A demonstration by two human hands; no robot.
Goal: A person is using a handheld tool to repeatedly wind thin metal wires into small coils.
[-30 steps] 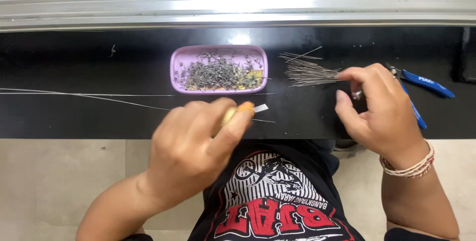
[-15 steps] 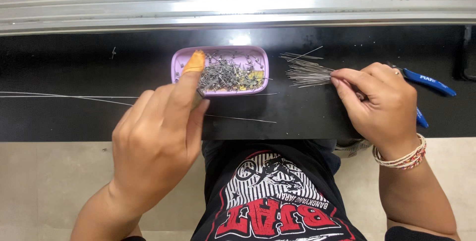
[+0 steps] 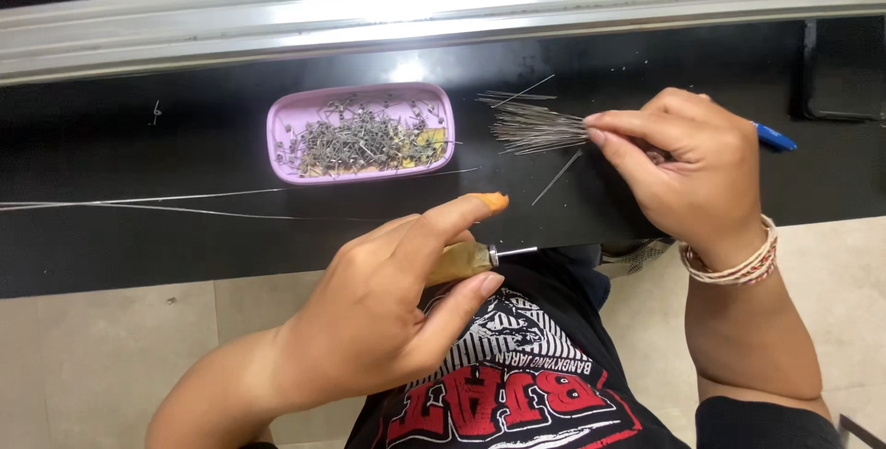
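Two hands at a black workbench, one on a tool, one on wire pins.

The left hand (image 3: 388,306), near, is curled around a yellow-handled tool (image 3: 461,262), index finger extended. Far right, the right hand (image 3: 688,167) pinches the bundle of straight pins (image 3: 535,129), right of the pink tray (image 3: 281,131).

Hand tool (image 3: 466,261): yellowish translucent handle with a thin metal tip pointing right, lying roughly level at the near edge of the black bench (image 3: 185,135), most of the handle covered by the left hand (image 3: 388,306). Bundle of thin straight metal pins (image 3: 535,128): grey, fanned leftward on the bench, right ends pinched at the right hand (image 3: 688,167). One loose pin (image 3: 556,178) lies slanted just below the bundle.
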